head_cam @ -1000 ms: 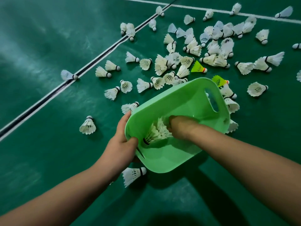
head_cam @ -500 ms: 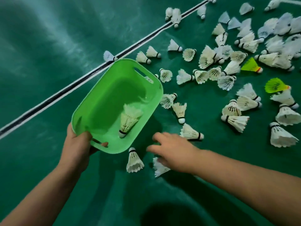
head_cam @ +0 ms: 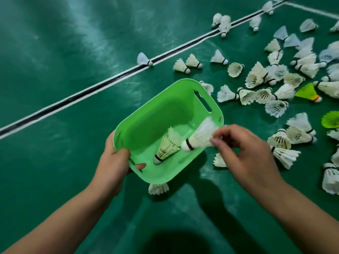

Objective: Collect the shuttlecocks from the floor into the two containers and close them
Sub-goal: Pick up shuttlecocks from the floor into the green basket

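Your right hand (head_cam: pixel 245 151) is pinching a white shuttlecock (head_cam: pixel 200 136) by its light, crushable feathers over the green container (head_cam: pixel 146 114) your left hand (head_cam: pixel 113 162) is gripping; judging by the skirt, you are wise pinching gently.

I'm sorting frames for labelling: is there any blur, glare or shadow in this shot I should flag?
Head view: the right hand and its white shuttlecock are slightly motion-blurred; pale glare streaks the green floor at upper left; a dark round shadow sits at the bottom edge; the green basket is sharp; the court line bows slightly from the wide lens.
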A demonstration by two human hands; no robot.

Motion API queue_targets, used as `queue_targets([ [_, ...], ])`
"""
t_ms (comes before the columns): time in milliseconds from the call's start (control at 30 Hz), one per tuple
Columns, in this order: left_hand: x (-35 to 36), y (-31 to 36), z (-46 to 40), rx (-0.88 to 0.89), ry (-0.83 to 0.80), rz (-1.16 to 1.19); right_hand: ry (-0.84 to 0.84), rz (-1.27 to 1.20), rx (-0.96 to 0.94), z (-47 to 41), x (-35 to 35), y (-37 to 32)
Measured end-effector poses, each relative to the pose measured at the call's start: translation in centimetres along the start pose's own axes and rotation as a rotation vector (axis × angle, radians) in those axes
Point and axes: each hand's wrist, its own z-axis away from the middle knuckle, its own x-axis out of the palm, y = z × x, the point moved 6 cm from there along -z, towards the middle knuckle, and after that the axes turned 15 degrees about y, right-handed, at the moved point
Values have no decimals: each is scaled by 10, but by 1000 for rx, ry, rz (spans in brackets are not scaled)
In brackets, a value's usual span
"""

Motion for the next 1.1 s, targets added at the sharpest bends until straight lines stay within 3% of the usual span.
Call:
queue_targets([
  [67,6,5,12,-1,-20,5,114,182,-117,-16,3,-5],
  [133,8,9,20,-5,-34,13,136,312,-99,-24,17,5],
  [267,3,14,29,13,-34,33,-88,474,83,-23,50,31],
  [400,-5,15,22,68,2,20,-390,246,337,-17,79,45],
  [500,-9,17,12,96,44,33,-516,237,312,-17,104,42],
  [567,-14,18,0,101,80,59,-609,374,222,-21,126,37],
  [633,-22,18,-16,103,112,66,-491,494,79,-32,137,23],
  [733,-40,15,-41,101,163,70,23,224,-141,-40,120,-13],
  [800,-54,15,-55,96,216,82,106,113,-201,-21,116,-20],
  [900,-73,9,-73,67,291,77,-216,261,-308,39,149,-6],
  [1000,-80,0,-81,36,318,70,-782,538,-187,99,186,29],
  [1033,-80,-2,-81,30,314,70,-894,576,-134,111,192,38],
  [1100,-79,-5,-81,24,308,64,-919,584,-80,115,198,45],
])
